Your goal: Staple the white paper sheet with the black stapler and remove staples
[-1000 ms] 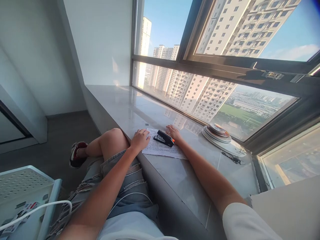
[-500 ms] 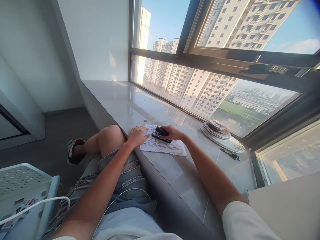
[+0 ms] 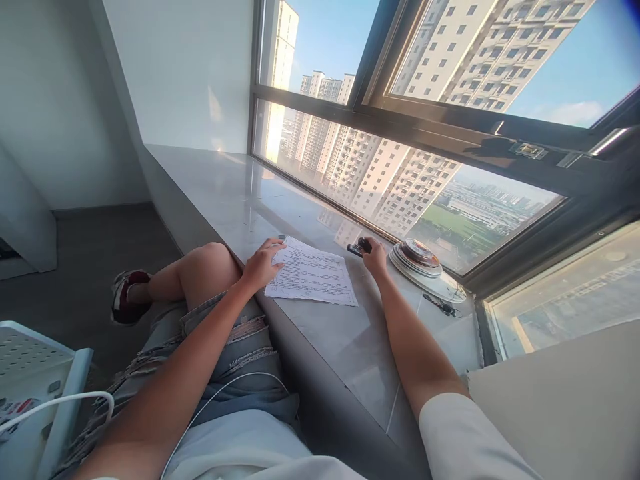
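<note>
A printed paper sheet [image 3: 313,273] lies on the grey stone sill; whether it is one sheet or several I cannot tell. My left hand [image 3: 263,263] rests at its left edge, fingers apart, the fingertips touching the paper. A small grey piece [image 3: 281,238] shows by those fingertips, too small to name. Beyond the paper's right side, close to the window, my right hand [image 3: 375,257] grips a black stapler [image 3: 356,249]. Its front end points left, and the rear is hidden in my fingers.
Right of my right hand stands a stack of round plates or discs [image 3: 417,263]. Dark cords or keys [image 3: 443,305] lie beside it. The window frame [image 3: 320,177] bounds the sill's far side. A white perforated cart [image 3: 37,373] with a white cable stands at lower left.
My right hand has carried the stapler off the paper, to the right and toward the window. My left hand stays at the paper's left edge. The view has shifted slightly.
</note>
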{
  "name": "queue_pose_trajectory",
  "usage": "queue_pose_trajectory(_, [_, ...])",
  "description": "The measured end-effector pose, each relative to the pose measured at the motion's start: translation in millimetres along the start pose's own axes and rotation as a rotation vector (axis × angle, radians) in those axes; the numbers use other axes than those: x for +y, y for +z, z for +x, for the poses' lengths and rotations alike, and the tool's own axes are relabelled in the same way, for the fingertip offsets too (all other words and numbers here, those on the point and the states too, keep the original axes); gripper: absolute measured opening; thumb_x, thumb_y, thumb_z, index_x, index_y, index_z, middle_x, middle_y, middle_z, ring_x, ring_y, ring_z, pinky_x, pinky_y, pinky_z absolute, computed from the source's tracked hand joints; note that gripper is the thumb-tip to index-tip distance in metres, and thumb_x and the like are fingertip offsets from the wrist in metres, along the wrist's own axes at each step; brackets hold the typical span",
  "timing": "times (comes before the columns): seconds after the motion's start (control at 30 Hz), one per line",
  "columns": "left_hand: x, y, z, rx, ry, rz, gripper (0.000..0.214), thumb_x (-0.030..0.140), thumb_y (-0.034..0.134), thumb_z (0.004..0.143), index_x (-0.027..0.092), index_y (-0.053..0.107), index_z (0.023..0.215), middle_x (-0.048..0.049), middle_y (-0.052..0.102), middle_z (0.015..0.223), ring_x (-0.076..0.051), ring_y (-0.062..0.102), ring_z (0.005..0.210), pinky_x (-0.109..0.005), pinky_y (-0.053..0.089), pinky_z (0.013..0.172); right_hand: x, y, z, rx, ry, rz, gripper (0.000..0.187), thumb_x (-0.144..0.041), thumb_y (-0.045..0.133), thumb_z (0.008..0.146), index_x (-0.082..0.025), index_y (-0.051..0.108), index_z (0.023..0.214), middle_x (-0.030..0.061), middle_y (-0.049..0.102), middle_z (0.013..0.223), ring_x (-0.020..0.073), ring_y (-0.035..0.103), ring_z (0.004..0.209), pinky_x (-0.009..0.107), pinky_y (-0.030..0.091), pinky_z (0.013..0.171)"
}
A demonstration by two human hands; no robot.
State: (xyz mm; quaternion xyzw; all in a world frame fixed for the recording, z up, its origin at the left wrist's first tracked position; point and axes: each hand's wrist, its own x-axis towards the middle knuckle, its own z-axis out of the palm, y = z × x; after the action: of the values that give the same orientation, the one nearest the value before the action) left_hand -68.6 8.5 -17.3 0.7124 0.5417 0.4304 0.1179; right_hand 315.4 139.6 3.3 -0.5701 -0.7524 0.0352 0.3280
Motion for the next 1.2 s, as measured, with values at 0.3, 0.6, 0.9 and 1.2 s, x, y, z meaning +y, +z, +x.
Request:
queue_pose_trajectory(0.3, [-9.3,2.2,0.7,0.099,0.003,-0.038,0.053,0.012,0.070,0.081,0.024,0.065,0.133,-0.0088,0.055,0.143,-0.021,0.067,0.101,-0.034,0.062,0.080,1.6,6.7,-13.7,0.045,-0.157,0.207,0.041,-0.021,0.055,0.068,-0.024,0.072,0.105,0.0063,0.074,0.106,0.0306,0.062,0.107,0.050,0.049,0.100])
queue_pose_trajectory(0.6, [-10.6,1.7,1.8,0.147,0.024,-0.033,0.051,0.013,0.069,0.080,0.021,0.065,0.130,-0.0091,0.057,0.139,-0.022,0.066,0.100,-0.033,0.062,0.074,-19.8,16.6,-13.9,0.016,-0.278,0.227,0.046,-0.017,0.053,0.067,-0.022,0.072,0.107,0.0064,0.074,0.107,0.0287,0.064,0.104,0.046,0.049,0.097])
queue_pose_trajectory(0.9, [-12.9,-0.9,2.4,0.168,0.047,-0.072,0.053,0.005,0.065,0.079,0.021,0.064,0.130,-0.0094,0.056,0.139,-0.022,0.065,0.102,-0.031,0.062,0.069,-31.0,24.2,-15.7,0.092,-0.206,-0.046,0.045,-0.014,0.053,0.071,-0.023,0.070,0.113,0.0078,0.073,0.110,0.0297,0.057,0.109,0.046,0.037,0.096])
queue_pose_trajectory(1.2, [-10.9,-8.8,0.7,0.189,0.075,-0.166,0.050,0.008,0.065,0.083,0.026,0.064,0.129,-0.0077,0.054,0.141,-0.023,0.063,0.114,-0.031,0.065,0.075,-33.5,27.2,-15.7,0.120,-0.182,-0.157,0.042,-0.010,0.052,0.076,-0.025,0.069,0.112,0.0071,0.071,0.110,0.0280,0.054,0.110,0.043,0.030,0.095])
